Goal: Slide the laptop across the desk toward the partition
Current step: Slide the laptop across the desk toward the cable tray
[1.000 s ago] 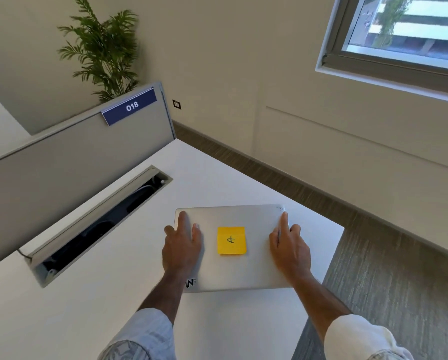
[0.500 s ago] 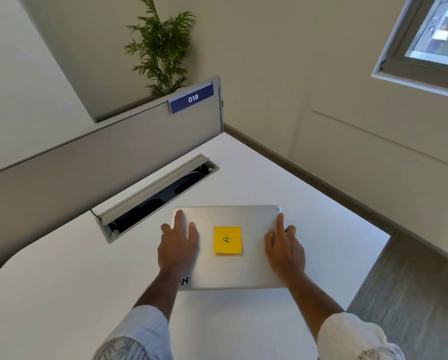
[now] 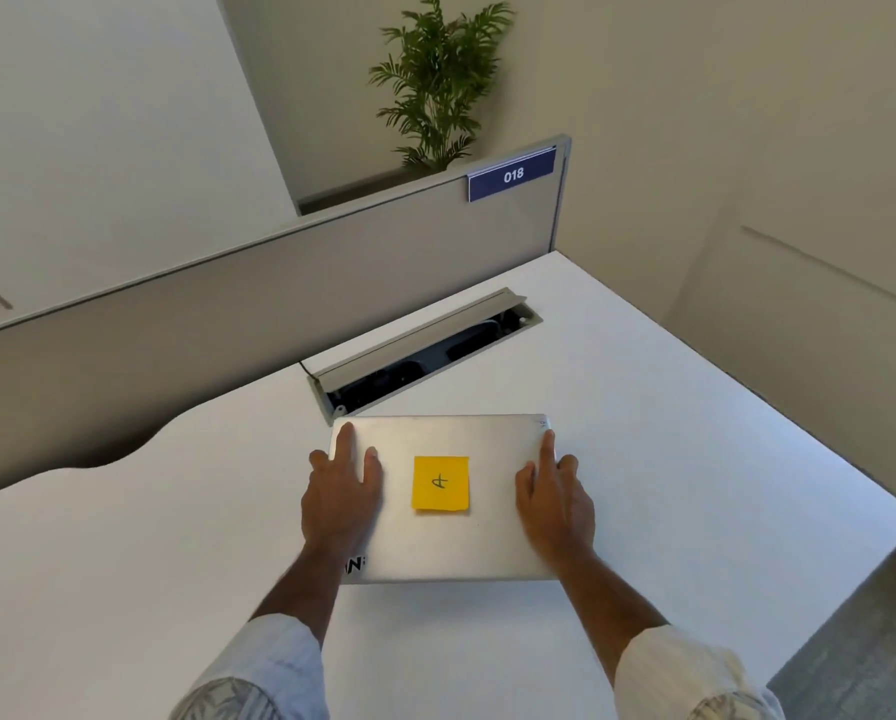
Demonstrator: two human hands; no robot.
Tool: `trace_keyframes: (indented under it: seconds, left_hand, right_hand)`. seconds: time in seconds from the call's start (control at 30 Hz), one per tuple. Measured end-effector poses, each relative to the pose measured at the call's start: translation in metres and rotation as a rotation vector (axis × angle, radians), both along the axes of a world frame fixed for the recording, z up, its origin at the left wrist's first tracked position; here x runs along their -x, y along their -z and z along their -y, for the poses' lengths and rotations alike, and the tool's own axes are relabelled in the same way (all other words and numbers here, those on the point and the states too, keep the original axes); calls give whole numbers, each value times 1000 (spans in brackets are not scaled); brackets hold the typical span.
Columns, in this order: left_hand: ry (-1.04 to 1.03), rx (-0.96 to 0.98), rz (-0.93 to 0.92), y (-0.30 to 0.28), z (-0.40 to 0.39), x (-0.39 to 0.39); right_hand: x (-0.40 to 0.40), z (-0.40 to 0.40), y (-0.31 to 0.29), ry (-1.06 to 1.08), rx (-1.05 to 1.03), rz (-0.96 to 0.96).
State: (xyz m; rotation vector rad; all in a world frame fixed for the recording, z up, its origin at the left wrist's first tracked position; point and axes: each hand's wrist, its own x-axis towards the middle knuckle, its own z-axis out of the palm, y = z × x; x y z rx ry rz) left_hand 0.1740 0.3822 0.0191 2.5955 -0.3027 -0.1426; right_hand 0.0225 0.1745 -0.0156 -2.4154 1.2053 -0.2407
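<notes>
My left hand [image 3: 343,498] and right hand [image 3: 554,504] lie flat, fingers spread, on the closed silver laptop [image 3: 443,498] at frame centre. Its far corner sits just beside the open cable tray [image 3: 425,350], and I judge the partition [image 3: 259,309] across the upper left leaves a stretch to slide.

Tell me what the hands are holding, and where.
Nothing is gripped. Left hand and right hand lie flat on the closed laptop lid, near its sides.

Silver flat metal laptop [image 3: 446,543], square yellow paper sticky note [image 3: 440,483] on its lid; white desk [image 3: 643,433] beneath; grey fabric partition [image 3: 228,314] beyond, navy rectangular label [image 3: 511,175].
</notes>
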Motion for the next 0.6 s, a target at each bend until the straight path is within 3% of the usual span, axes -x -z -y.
trace_keyframes:
  seconds: [0.6]
  left_hand:
    - [-116,-13,-1,32,-110,-17]
  right_hand:
    - [-32,-93,23,-109,33,-24]
